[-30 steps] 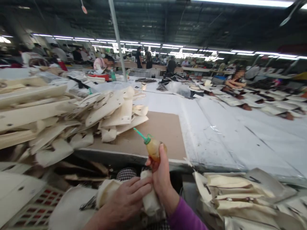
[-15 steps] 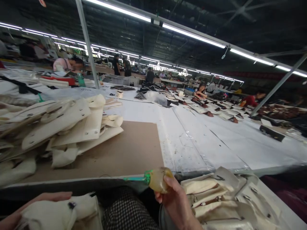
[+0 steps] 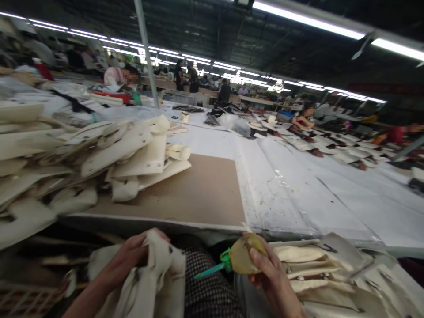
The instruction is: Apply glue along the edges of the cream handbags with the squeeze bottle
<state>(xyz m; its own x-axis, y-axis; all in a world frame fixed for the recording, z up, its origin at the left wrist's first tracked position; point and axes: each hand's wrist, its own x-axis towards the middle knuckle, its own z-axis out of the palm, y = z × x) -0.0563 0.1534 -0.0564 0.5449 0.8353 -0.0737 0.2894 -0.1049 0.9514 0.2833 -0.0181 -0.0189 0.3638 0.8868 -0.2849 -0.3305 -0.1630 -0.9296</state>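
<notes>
My right hand is closed around a yellowish squeeze bottle with a green collar and a thin teal nozzle. The nozzle points left and slightly down, over a checked cloth on my lap. My left hand grips a cream leather-like piece with folded flaps, held upright below the table edge. Its fingertips are partly hidden behind the folds. A gap separates the nozzle tip from this piece.
A big heap of cream pieces with metal studs covers the left of the table, partly on a brown board. More cream pieces with dark zips or clasps are stacked at my right. A plastic basket sits low left. Other people work farther back.
My left hand has come up and right with the cream piece, nearer the bottle. The bottle's nozzle now tilts downward. The whole view has swung left.
</notes>
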